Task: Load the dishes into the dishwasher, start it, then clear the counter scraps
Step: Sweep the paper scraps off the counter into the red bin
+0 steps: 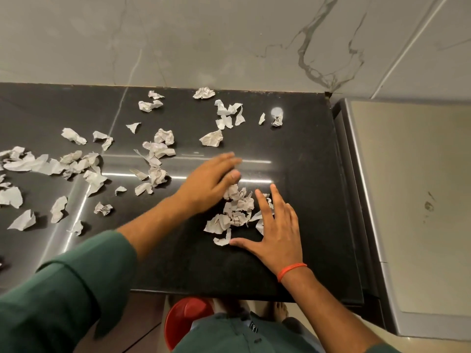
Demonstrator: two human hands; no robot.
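Note:
Several crumpled white paper scraps lie scattered over the black counter (300, 154). A small pile of scraps (235, 210) sits between my hands near the counter's front. My left hand (210, 180) lies flat and blurred just left of the pile, fingers straight, touching its upper edge. On the pile's right side my right hand (276, 230) rests flat with spread fingers, an orange band on the wrist. More scraps (158, 151) spread across the middle and left (38, 163), and others lie near the back wall (204, 93).
A red bucket (184, 319) stands on the floor below the counter's front edge, partly hidden by my body. A beige appliance top with a metal rim (413, 200) adjoins the counter on the right. The marble wall (229, 39) bounds the back.

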